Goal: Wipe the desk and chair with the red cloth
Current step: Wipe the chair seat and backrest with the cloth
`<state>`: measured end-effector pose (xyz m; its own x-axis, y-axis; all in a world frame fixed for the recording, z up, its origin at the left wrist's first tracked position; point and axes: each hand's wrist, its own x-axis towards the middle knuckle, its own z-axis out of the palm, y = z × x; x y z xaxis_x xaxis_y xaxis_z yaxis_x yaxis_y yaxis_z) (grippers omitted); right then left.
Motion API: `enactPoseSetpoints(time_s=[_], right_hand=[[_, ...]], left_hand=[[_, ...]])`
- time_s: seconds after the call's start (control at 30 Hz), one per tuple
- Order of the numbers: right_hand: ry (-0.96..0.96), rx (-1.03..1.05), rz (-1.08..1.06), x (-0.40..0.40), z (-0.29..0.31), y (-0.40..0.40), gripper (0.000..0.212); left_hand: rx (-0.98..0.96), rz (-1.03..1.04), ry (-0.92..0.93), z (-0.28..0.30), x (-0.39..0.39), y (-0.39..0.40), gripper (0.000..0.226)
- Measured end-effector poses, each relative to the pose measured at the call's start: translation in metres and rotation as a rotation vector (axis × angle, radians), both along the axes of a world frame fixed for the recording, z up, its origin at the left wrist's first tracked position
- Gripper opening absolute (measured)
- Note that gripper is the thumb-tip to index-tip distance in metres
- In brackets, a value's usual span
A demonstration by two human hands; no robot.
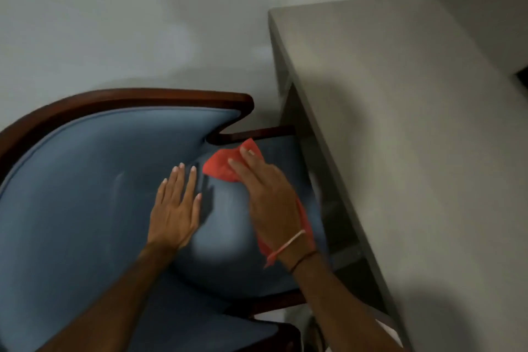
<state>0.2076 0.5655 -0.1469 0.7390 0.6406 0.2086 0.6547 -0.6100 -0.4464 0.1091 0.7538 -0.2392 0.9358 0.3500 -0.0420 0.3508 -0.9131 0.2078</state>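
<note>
On the blue chair seat, right hand presses the red cloth, grasping it; left hand rests flat, fingers released, beside the tabletop.

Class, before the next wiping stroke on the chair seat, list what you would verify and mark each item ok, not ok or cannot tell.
1. Red cloth under the right hand: ok.
2. Cloth lying on the blue seat: ok.
3. Left hand flat on the chair: ok.
4. Left hand clear of the cloth: ok.
5. Seat already clean: cannot tell.
6. Desk top wiped: cannot tell.
</note>
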Motion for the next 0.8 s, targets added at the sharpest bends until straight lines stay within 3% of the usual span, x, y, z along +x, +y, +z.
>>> enactPoseSetpoints(time_s=[0.17, 0.33, 0.43, 0.57, 0.67, 0.8], right_hand=[[0.155, -0.018, -0.2, -0.01, -0.112, -0.007, 0.07], [0.178, -0.172, -0.35, 0.034, -0.214, -0.022, 0.052], [0.075, -0.321, -0.27, 0.059, -0.243, -0.017, 0.056], [-0.021, -0.28, -0.138, 0.087, -0.25, 0.056, 0.056], [-0.082, -0.301, 0.063, 0.04, -0.255, 0.092, 0.059], [-0.04, -0.376, 0.186, -0.038, -0.254, 0.015, 0.066]], left_hand=[[0.004, 0.044, 0.011, -0.076, -0.009, 0.005, 0.061], [0.003, 0.063, 0.015, -0.154, -0.02, 0.0, 0.059], [0.032, 0.055, -0.026, -0.178, -0.027, 0.004, 0.059], [0.087, 0.049, -0.086, -0.183, -0.028, 0.004, 0.057], [0.074, 0.058, -0.09, -0.183, -0.028, 0.005, 0.056], [0.065, 0.052, -0.081, -0.181, -0.028, 0.006, 0.056]])
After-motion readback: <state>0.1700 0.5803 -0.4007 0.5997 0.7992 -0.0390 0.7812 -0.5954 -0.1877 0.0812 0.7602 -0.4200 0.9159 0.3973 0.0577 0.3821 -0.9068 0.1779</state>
